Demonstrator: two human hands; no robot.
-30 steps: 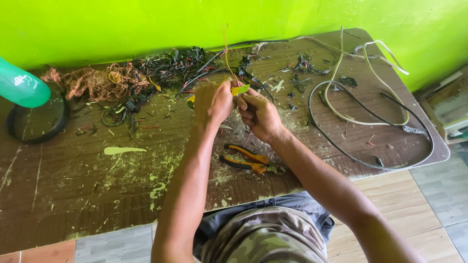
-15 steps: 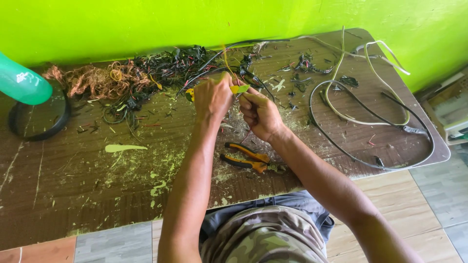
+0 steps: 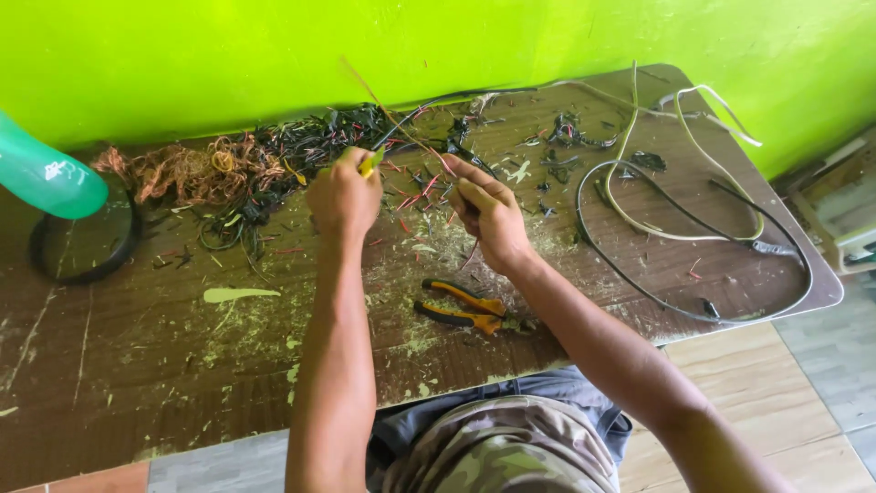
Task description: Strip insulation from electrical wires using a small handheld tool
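Pinching a thin yellow-green wire [image 3: 371, 162] near the desk's [image 3: 137, 365] far edge, the left hand [image 3: 343, 194] is closing tight; the right hand [image 3: 490, 212] is gripping reddish strands [image 3: 429, 151].

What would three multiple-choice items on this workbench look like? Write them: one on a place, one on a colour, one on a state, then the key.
1. Where do the pliers lie?
A. on the table between the person's forearms
B. on the floor
C. on top of the copper pile

2. What colour are the pliers' handles?
A. blue
B. orange and black
C. white

3. What is the left hand doing?
A. lying flat and empty on the table
B. closed on a small yellow-green tool
C. holding the pliers

Key: 1 A, they rest on the tabletop near its front edge, between the arms. 2 B, orange grips with black trim. 3 B, the fingers are curled round the tool while the right hand pinches thin wires.
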